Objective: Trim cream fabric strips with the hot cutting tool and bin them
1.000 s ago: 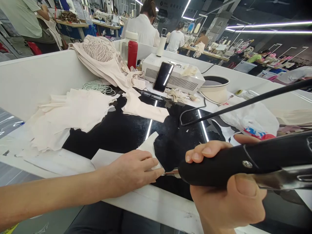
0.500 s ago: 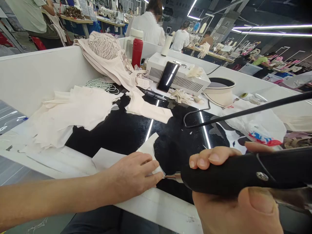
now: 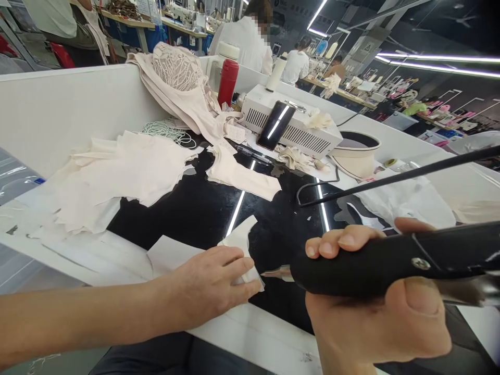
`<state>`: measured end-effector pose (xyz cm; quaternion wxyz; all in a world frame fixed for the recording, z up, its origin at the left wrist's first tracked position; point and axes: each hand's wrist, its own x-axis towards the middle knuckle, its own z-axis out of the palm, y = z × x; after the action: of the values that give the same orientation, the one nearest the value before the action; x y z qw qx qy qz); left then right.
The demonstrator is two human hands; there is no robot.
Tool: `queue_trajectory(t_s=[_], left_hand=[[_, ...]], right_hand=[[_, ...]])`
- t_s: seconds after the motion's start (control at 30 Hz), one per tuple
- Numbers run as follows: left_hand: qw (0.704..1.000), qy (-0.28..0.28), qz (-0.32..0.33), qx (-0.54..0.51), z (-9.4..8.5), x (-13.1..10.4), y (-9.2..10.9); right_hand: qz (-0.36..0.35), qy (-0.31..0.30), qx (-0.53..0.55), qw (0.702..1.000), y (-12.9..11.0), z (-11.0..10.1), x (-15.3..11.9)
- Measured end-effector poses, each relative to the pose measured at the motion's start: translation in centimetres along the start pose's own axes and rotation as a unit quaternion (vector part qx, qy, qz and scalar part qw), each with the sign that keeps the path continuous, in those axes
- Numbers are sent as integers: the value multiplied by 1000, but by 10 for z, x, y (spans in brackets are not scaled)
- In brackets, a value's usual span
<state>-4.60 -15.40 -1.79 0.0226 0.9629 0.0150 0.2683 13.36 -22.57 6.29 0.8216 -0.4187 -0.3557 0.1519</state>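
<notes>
My left hand [image 3: 219, 276] presses down near the front edge of the table, fingers bent and closed on a pale fabric piece [image 3: 244, 232]. A sheet of white paper [image 3: 172, 253] lies partly beneath that hand. My right hand [image 3: 375, 312] is wrapped round a black-handled tool [image 3: 351, 268], its thumb below and fingers over the top. The tool's pointed metal tip [image 3: 279, 273] is close to my left fingertips and the edge of the fabric; I cannot tell whether it touches. Another cream fabric piece [image 3: 242, 174] lies farther back on the glossy black surface [image 3: 167, 219].
Cream cut pieces [image 3: 128, 166] are piled at left. Behind stand a white vented box [image 3: 312, 136], a phone [image 3: 275, 125], a red bottle [image 3: 228, 80] and a round container [image 3: 355, 159]. A black cord [image 3: 390, 179] crosses the right side, above a plastic bag [image 3: 406, 200].
The tool's tip has shifted slightly up and away from the fabric edge. A loose edge of the fabric now shows beyond my left fingertips. The view has tilted a little.
</notes>
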Motion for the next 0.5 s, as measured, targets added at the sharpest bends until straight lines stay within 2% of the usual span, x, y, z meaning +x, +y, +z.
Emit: queue_trajectory(t_s=[0.5], left_hand=[[999, 35, -14, 15, 3, 1, 3]], right_hand=[[6, -12, -19, 1000, 3, 3, -1]])
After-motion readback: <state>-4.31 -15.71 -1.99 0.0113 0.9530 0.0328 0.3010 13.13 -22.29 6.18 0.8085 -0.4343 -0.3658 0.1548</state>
